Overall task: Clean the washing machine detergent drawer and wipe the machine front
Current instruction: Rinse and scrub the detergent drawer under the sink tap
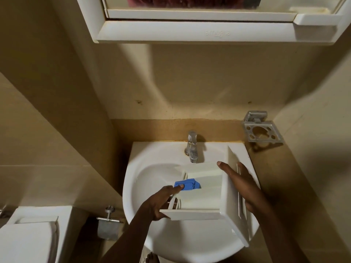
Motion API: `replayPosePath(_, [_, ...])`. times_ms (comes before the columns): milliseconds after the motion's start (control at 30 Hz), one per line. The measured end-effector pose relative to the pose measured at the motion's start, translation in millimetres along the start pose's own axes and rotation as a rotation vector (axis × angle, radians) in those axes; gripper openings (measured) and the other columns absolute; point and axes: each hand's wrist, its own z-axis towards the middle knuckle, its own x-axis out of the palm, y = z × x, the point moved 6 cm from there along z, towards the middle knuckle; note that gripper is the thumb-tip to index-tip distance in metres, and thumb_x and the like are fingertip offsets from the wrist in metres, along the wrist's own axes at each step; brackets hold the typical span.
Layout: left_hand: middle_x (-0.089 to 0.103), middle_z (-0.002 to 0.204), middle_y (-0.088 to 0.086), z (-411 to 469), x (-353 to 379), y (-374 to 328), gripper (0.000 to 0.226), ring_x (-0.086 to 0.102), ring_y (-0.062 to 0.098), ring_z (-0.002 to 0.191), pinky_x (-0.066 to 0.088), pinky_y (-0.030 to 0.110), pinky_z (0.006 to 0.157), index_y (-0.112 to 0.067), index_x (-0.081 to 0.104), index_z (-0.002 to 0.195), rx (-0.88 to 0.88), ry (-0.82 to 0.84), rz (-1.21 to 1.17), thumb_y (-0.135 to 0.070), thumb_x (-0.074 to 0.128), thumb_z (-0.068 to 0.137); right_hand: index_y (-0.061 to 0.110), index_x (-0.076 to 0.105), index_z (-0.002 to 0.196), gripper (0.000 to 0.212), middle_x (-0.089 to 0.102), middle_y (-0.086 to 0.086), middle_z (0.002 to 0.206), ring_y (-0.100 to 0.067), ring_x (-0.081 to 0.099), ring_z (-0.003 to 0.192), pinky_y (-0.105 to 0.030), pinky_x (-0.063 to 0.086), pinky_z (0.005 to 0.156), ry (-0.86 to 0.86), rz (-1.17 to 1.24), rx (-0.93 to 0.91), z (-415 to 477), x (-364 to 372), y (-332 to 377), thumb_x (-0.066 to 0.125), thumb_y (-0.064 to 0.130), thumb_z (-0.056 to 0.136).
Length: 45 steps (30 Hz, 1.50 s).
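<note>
Holding a white detergent drawer (201, 194) over a white bathroom sink (152, 168), a person steadies it with both hands just below the chrome tap (192, 147). The left hand (159, 204) grips the drawer's near wall, thumb under the edge and fingers (174, 189) curled over the top, the forefinger reaching out to press on a blue insert (190, 184) seated at the drawer's left end. The right hand (245, 186) lies against the drawer's front panel (233, 215), its fingers (226, 168) straight and apart, the forefinger pointing toward the tap. A white mirror cabinet (190, 31) hangs above. A metal toothbrush holder (262, 130) is fixed to the wall at right. A toilet cistern (32, 238) and a paper-roll holder (108, 224) sit at lower left.
</note>
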Motion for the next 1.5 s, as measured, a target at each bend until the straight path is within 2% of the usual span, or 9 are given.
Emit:
replayPosePath(300, [0.059, 0.09, 0.002, -9.6, 4.2, -7.8, 0.021, 0.06, 0.014, 0.076, 0.053, 0.028, 0.066, -0.023, 0.058, 0.1, -0.009, 0.045, 0.044, -0.044, 0.06, 0.094, 0.029, 0.03, 0.149, 0.093, 0.043, -0.003, 0.145, -0.027, 0.046, 0.128, -0.041, 0.039, 0.1, 0.011, 0.033, 0.059, 0.6, 3.2, -12.5, 0.066, 0.069, 0.073])
replayPosePath(400, [0.06, 0.097, 0.005, -6.4, 1.4, -2.0, 0.034, 0.061, 0.019, 0.084, 0.056, 0.034, 0.066, -0.02, 0.06, 0.104, -0.054, -0.009, 0.045, -0.05, 0.064, 0.089, 0.028, 0.04, 0.143, 0.109, 0.052, -0.001, 0.138, -0.022, 0.055, 0.116, -0.04, 0.045, 0.094, 0.077, 0.112, 0.145, -6.4, 8.1, -24.2, 0.071, 0.079, 0.052])
replayPosePath(633, [0.061, 0.069, -0.001, -13.7, 5.3, -16.1, 0.038, 0.06, 0.012, 0.058, 0.048, 0.022, 0.051, -0.013, 0.067, 0.098, 0.074, 0.029, 0.002, -0.05, 0.064, 0.09, 0.034, 0.032, 0.147, 0.094, 0.044, 0.005, 0.145, -0.024, 0.047, 0.127, -0.041, 0.038, 0.099, 0.095, 0.168, 0.099, -6.6, 0.7, -24.3, 0.071, 0.066, 0.068])
replayPosePath(733, [0.055, 0.082, 0.002, -14.7, -2.4, -7.9, 0.041, 0.059, 0.015, 0.07, 0.053, 0.027, 0.056, -0.018, 0.06, 0.101, 0.026, -0.068, 0.091, -0.057, 0.065, 0.086, 0.038, 0.041, 0.138, 0.096, 0.054, 0.001, 0.134, -0.028, 0.053, 0.118, -0.054, 0.04, 0.103, 0.14, 0.162, 0.178, -13.7, 4.7, -30.3, 0.071, 0.071, 0.052])
replayPosePath(867, [0.058, 0.1, 0.006, -16.9, -10.7, -5.4, 0.076, 0.062, 0.021, 0.087, 0.055, 0.032, 0.058, -0.02, 0.059, 0.117, -0.013, -0.128, 0.08, -0.073, 0.073, 0.064, 0.041, 0.041, 0.138, 0.097, 0.056, 0.003, 0.13, -0.028, 0.054, 0.115, -0.052, 0.041, 0.101, 0.167, 0.175, 0.169, -14.2, 6.0, -26.9, 0.071, 0.071, 0.052])
replayPosePath(1067, [0.069, 0.113, 0.018, -26.9, -14.1, -6.2, 0.07, 0.067, 0.025, 0.089, 0.057, 0.035, 0.067, -0.017, 0.068, 0.118, 0.044, -0.053, -0.027, -0.071, 0.068, 0.074, 0.047, 0.036, 0.139, 0.106, 0.05, 0.007, 0.137, -0.03, 0.05, 0.121, -0.058, 0.04, 0.1, 0.185, 0.215, 0.101, -17.0, -1.0, -26.4, 0.077, 0.069, 0.044])
replayPosePath(1200, [0.071, 0.114, 0.014, -36.9, -23.1, 11.1, 0.067, 0.071, 0.027, 0.091, 0.058, 0.041, 0.074, -0.023, 0.071, 0.117, -0.008, -0.062, -0.146, -0.073, 0.067, 0.072, 0.046, 0.05, 0.127, 0.091, 0.062, 0.005, 0.124, -0.033, 0.057, 0.109, -0.048, 0.049, 0.082, 0.21, 0.317, 0.137, -21.1, 1.2, -41.1, 0.082, 0.062, 0.044])
replayPosePath(1367, [0.064, 0.129, 0.019, -47.1, -34.2, 26.3, 0.077, 0.067, 0.035, 0.113, 0.057, 0.058, 0.084, -0.022, 0.062, 0.13, 0.015, -0.084, -0.329, -0.073, 0.068, 0.073, 0.041, 0.054, 0.124, 0.061, 0.064, 0.003, 0.121, -0.035, 0.058, 0.105, -0.041, 0.05, 0.068, 0.22, 0.435, 0.126, -24.6, 7.7, -41.7, 0.074, 0.053, 0.068])
replayPosePath(1500, [0.059, 0.131, 0.015, -56.8, -36.2, 21.3, 0.071, 0.065, 0.035, 0.113, 0.056, 0.061, 0.086, -0.025, 0.053, 0.134, 0.114, -0.189, -0.448, -0.07, 0.059, 0.08, 0.044, 0.045, 0.132, 0.096, 0.058, 0.005, 0.132, -0.026, 0.057, 0.114, -0.049, 0.051, 0.087, 0.047, 0.397, -0.006, -28.9, 7.1, -30.2, 0.082, 0.063, 0.045])
